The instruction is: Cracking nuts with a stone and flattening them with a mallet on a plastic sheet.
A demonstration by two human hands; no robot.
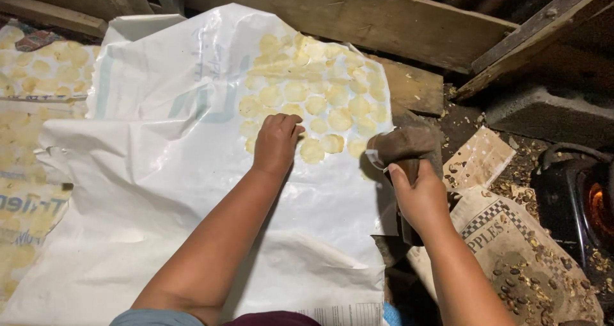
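The left hand (276,142) lies palm down on the large white plastic sheet (160,172), fingers curled together at the near edge of a patch of pale yellow round slices (313,95). Its fingertips touch or pinch a slice at the lower left of the patch; the knuckles hide which. The slices lie flat in loose rows, touching or slightly overlapping, and the patch stretches away from this hand toward the far right corner of the sheet, so the left hand is much the nearer of the two to them.

The right hand (419,198) is off the sheet's right edge, closed around a brown, dull, rounded container or cloth-like object (403,143) held just beside the nearest slices; what it is cannot be told. Another sheet with more yellow slices (38,70) lies at far left, rough wooden planks (384,19) run behind, and a printed paper sack strewn with dark bits (518,255) lies at right
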